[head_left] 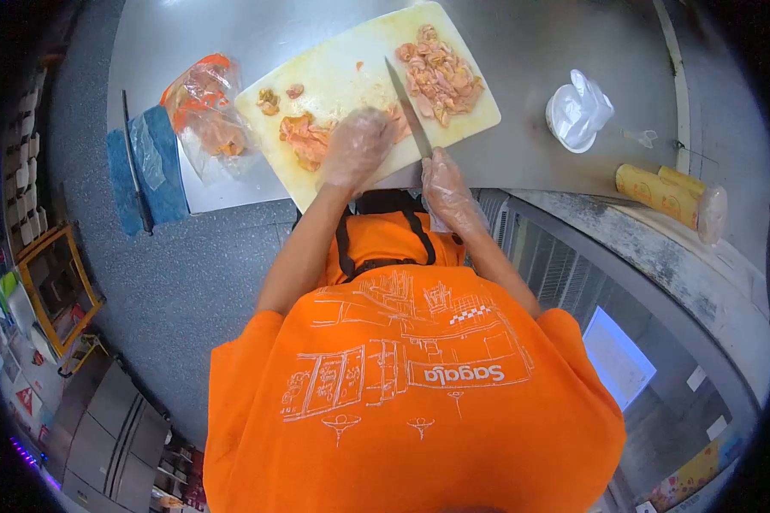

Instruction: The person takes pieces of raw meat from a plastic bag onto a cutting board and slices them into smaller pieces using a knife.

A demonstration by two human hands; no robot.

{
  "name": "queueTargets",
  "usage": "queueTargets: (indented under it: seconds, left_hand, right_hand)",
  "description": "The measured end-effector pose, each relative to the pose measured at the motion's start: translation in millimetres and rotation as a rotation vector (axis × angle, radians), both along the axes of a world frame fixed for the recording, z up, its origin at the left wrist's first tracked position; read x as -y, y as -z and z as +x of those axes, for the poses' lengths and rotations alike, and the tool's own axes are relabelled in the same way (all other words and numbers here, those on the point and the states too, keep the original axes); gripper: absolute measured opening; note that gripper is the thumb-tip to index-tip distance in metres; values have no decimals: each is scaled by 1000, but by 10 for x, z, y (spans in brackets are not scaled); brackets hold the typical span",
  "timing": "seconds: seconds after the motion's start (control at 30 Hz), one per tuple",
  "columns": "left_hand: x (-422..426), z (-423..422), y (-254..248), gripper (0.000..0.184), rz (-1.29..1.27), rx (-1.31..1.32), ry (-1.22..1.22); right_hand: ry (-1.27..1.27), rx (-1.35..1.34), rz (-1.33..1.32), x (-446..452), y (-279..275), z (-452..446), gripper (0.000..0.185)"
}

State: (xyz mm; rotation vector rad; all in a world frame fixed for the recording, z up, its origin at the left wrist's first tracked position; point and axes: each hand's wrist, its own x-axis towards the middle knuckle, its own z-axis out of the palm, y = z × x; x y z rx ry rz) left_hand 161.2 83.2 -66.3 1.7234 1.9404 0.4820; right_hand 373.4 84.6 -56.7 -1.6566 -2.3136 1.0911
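Note:
In the head view, my right hand, in a clear plastic glove, grips the handle of a kitchen knife. Its long blade points away from me over a white cutting board. My gloved left hand is curled down on raw chicken, left of the blade. Some of that meat shows between hand and knife; the fingertips are hidden. Right of the blade lies a heap of cut chicken pieces. Two small scraps sit near the board's left edge.
Left of the board lies a clear bag with orange parts. Beyond it, a dark rod-like tool rests on a blue cloth. To the right are a white tub with plastic in it and a yellow roll near the metal table's edge.

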Motion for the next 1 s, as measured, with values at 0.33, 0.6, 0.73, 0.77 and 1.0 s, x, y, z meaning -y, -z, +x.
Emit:
queueTargets:
  seconds: [0.33, 0.6, 0.73, 0.77, 1.0]
  left_hand:
    - [-130, -157, 149, 37, -28, 242, -321]
    - [-90, -138, 71, 35, -33, 287, -232]
    - [-76, -236, 9, 33, -95, 217, -311]
    - [-71, -272, 50, 31, -39, 179, -340]
    - [135, -202, -89, 18, 197, -314, 80]
  right_hand:
    - [12, 10, 43, 77, 101, -85, 22]
    - [35, -17, 6, 42, -102, -159, 22]
    - [2, 87, -38, -12, -32, -130, 23]
    - [2, 113, -51, -37, -38, -123, 23]
    - [-32, 112, -82, -35, -198, -168, 24]
